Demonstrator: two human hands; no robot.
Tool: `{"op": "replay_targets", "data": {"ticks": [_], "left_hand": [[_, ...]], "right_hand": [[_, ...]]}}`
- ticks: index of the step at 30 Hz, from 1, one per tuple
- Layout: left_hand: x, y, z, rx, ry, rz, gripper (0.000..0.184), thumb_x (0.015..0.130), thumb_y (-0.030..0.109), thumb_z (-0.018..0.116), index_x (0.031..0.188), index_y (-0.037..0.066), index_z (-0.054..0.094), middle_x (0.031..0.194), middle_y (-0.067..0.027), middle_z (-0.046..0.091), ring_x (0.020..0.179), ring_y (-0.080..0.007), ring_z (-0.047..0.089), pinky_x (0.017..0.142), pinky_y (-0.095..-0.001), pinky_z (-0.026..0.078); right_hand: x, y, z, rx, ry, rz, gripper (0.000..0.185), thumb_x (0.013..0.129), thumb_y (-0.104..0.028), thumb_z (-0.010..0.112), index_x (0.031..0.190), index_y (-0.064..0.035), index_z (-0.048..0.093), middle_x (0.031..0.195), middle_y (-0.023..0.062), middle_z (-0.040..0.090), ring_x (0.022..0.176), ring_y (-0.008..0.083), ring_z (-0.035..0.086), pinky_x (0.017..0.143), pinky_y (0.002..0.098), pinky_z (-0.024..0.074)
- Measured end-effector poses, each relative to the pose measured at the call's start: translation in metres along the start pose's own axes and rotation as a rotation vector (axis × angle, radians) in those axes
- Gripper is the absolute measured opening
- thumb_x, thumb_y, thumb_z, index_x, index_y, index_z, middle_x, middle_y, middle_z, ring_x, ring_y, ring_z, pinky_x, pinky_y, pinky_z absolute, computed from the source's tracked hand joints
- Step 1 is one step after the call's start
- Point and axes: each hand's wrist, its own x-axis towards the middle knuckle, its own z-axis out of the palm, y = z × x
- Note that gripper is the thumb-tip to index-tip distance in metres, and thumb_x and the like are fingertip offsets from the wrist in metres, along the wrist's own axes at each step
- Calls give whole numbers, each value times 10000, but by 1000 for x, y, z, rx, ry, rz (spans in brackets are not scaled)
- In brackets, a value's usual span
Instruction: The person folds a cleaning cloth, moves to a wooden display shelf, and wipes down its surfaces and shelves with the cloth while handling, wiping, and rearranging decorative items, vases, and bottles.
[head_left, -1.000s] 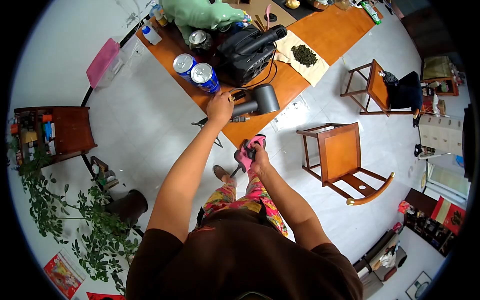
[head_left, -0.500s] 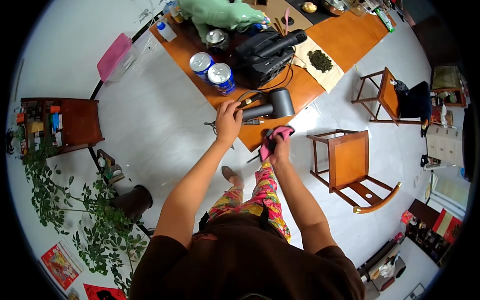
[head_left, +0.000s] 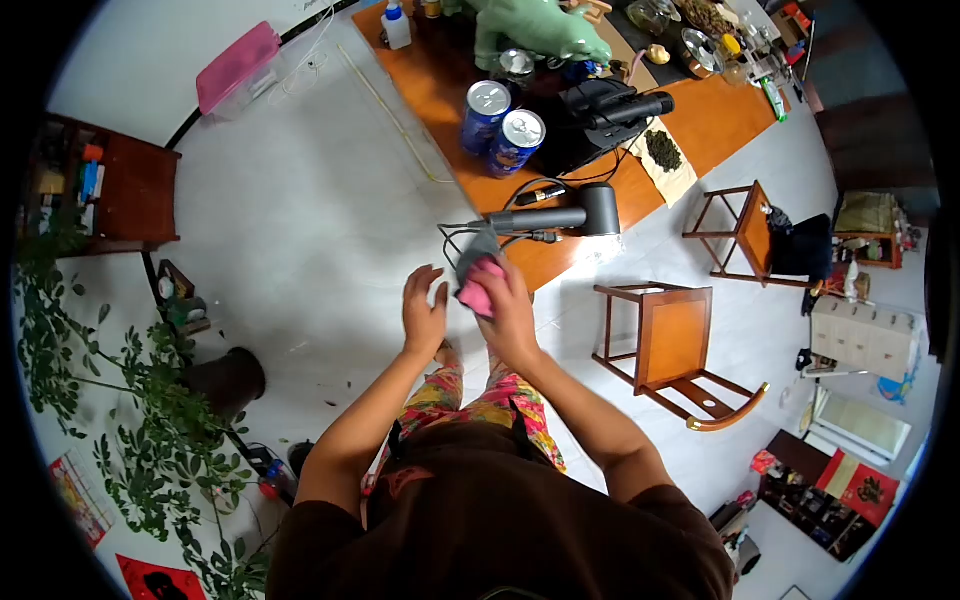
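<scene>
My right hand [head_left: 508, 318] is closed around a pink and grey cloth [head_left: 484, 290], bunched up, with a grey part sticking up past the fingers. To its left, my left hand [head_left: 424, 312] is raised, fingers apart and holding nothing. Just beyond both hands, a dark grey hair dryer [head_left: 600, 208] lies on the corner of the wooden table [head_left: 545, 262], its handle pointing left. A black cable with a plug [head_left: 546, 237] lies beside the handle. The cloth partly overlaps the cable loops near the table edge.
Two blue cans [head_left: 517, 140] stand behind the dryer, near a black device [head_left: 590, 140] and a green animal figure [head_left: 540, 30]. Dried leaves [head_left: 663, 150] lie on a pale cloth. A wooden chair [head_left: 675, 335] stands at right, a potted plant [head_left: 225, 380] at left.
My left hand has left the hair dryer and drawn back toward my body. The right hand has brought the cloth leftward, close to the left hand. The camera view has shifted.
</scene>
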Motion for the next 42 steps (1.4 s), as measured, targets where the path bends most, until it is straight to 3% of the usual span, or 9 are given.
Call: {"op": "replay_targets", "data": {"ticks": [5, 12, 19, 24, 29, 33, 37, 39, 42], "left_hand": [[-37, -54, -52, -38, 65, -165, 251, 909, 56, 624, 1157, 37, 650, 1183, -155, 629, 1127, -337, 587, 974, -403, 463], [-89, -137, -120, -17, 229, -372, 228, 962, 89, 591, 1175, 30, 645, 1177, -113, 646, 1047, -238, 632, 846, -337, 504], [-142, -184, -150, -15, 333, -540, 214, 991, 125, 569, 1160, 25, 657, 1123, -84, 663, 936, -178, 640, 743, -296, 512], [-150, -187, -149, 9, 308, -534, 201, 988, 135, 568, 1122, 29, 674, 1072, -86, 679, 896, -185, 643, 722, -294, 510], [-119, -177, -147, -79, 220, -489, 202, 975, 135, 581, 1108, 13, 670, 1062, -106, 683, 907, -208, 651, 742, -313, 521], [-72, -173, -142, -66, 165, -443, 202, 979, 142, 587, 1113, 16, 671, 1045, -109, 683, 906, -212, 653, 754, -316, 521], [-6, -165, -136, -113, 118, -428, 208, 991, 161, 586, 1104, 12, 675, 1045, -113, 683, 892, -198, 655, 763, -309, 522], [30, -155, -132, -137, 101, -404, 217, 995, 173, 587, 1104, 7, 675, 1042, -114, 685, 884, -192, 658, 765, -307, 525], [82, -132, -133, -93, 32, -386, 238, 1000, 196, 592, 1113, 3, 672, 1017, -120, 690, 866, -188, 662, 754, -306, 531]], "right_hand": [[103, 7, 56, -561, -148, -417, 249, 812, -113, 624, 1061, -107, 624, 1290, 138, 544, 1148, 358, 541, 886, 444, 502], [192, 108, 148, -1208, -455, -488, 284, 909, -222, 558, 1150, -141, 685, 1352, 97, 517, 1276, 361, 448, 1059, 555, 397], [261, 105, 206, -1127, -202, -324, 282, 932, -231, 530, 1136, -120, 691, 1433, 113, 474, 1375, 393, 384, 1072, 554, 380], [186, 115, 205, -881, -247, -38, 307, 915, -190, 547, 1204, -89, 579, 1442, 176, 443, 1273, 358, 478, 1018, 452, 456], [171, 71, 183, -621, -150, -234, 293, 828, -43, 597, 1118, -84, 580, 1219, 178, 542, 1082, 367, 562, 894, 443, 496], [243, 33, 175, -611, 231, -344, 251, 806, -16, 587, 1048, -83, 604, 1195, 177, 567, 1063, 374, 560, 881, 448, 488], [300, 69, 192, -743, 151, 33, 376, 859, -143, 630, 1225, -69, 589, 1424, 192, 445, 1291, 404, 430, 1072, 496, 381], [306, 72, 202, -781, -47, 219, 700, 840, -444, 701, 1408, -97, 486, 1600, 195, 192, 1430, 453, 240, 1166, 566, 224], [323, 69, 214, -742, -41, 246, 685, 850, -407, 702, 1429, -126, 467, 1612, 182, 178, 1434, 463, 231, 1159, 573, 236]]}}
